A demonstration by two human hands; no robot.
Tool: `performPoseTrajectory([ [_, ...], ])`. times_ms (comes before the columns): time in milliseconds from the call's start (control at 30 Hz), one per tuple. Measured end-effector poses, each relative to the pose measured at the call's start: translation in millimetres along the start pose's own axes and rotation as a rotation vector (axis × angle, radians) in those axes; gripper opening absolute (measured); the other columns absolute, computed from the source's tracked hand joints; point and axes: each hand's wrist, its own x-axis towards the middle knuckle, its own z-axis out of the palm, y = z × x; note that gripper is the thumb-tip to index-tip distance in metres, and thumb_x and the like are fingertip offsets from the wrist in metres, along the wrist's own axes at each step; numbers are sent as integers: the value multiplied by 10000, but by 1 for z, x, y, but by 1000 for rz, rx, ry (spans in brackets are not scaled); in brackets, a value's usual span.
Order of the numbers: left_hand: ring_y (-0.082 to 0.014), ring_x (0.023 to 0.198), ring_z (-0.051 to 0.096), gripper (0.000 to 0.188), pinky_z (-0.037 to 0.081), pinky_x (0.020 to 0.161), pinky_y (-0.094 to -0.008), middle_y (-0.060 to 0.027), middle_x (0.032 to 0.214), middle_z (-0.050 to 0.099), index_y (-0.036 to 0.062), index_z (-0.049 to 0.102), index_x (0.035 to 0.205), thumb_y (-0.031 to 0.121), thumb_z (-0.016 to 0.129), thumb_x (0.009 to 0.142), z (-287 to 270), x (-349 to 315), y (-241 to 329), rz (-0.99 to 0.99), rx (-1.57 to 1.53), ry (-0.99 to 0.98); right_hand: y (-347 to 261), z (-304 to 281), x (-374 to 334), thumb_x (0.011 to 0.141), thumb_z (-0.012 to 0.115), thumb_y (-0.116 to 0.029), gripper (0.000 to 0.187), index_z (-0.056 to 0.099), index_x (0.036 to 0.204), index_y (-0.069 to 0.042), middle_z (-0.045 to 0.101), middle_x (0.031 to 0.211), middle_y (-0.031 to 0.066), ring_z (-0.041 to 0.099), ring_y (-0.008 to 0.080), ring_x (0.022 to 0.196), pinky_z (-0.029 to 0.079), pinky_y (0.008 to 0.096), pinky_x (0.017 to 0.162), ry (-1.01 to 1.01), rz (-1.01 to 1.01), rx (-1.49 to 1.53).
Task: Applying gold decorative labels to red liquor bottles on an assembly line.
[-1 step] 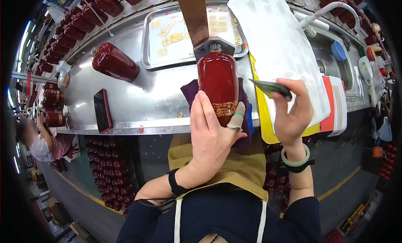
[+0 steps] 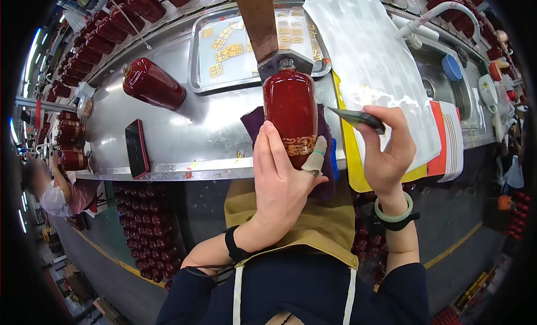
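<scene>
A dark red glass bottle (image 2: 290, 104) with a gold patterned band (image 2: 299, 145) near its base lies with its neck away from me. That neck rests in a notched bracket at the end of a brown bar (image 2: 256, 20). My left hand (image 2: 282, 177) holds the lower end of the bottle, two fingers along its side and the fabric-capped thumb (image 2: 316, 155) across from them. A purple cloth (image 2: 254, 122) lies under it. To the right of the bottle, my right hand (image 2: 390, 149) pinches dark pointed tweezers (image 2: 361, 119), their tip pointing left, apart from the glass.
Behind the bottle, a metal tray (image 2: 197, 73) holds gold decals (image 2: 230, 51). Another red bottle (image 2: 154, 83) and a phone (image 2: 137, 149) lie to the left. White sheets (image 2: 372, 62) over a yellow one and a sink (image 2: 461, 95) are on the right. A person (image 2: 56, 191) sits far left.
My right hand and the tweezers have moved slightly left, bringing the tip closer to the bottle. Bright glare now shows on the white sheets. My left hand and the bottle have barely moved.
</scene>
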Motion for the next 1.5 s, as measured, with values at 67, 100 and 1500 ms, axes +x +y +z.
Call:
performPoseTrajectory([
  [67, -494, 1323, 486, 780, 481, 1042, -530, -340, 1523, 362, 271, 705, 1367, 238, 941, 624, 8, -4, -9, 29, -79, 135, 2, 7, -6, 798, 773, 77, 232, 739, 1002, -28, 732, 963, 95, 657, 269, 829, 524, 361, 741, -56, 22, -12],
  [100, -477, 1306, 520, 733, 489, 1037, -510, -315, 1510, 414, 173, 729, 1325, 166, 941, 623, 11, -7, -16, 20, -164, 170, 6, 8, -11, 777, 773, 78, 255, 748, 997, -48, 739, 977, 81, 655, 267, 839, 513, 376, 756, -122, -64, -39],
  [1500, -370, 1253, 622, 944, 495, 1055, -431, -223, 1420, 598, -27, 478, 1521, 110, 925, 701, 37, -22, -60, -199, -778, 111, -15, 8, -24, 780, 719, -115, 293, 794, 1062, -146, 757, 1020, -35, 636, 147, 888, 436, 324, 818, -382, -454, -73],
])
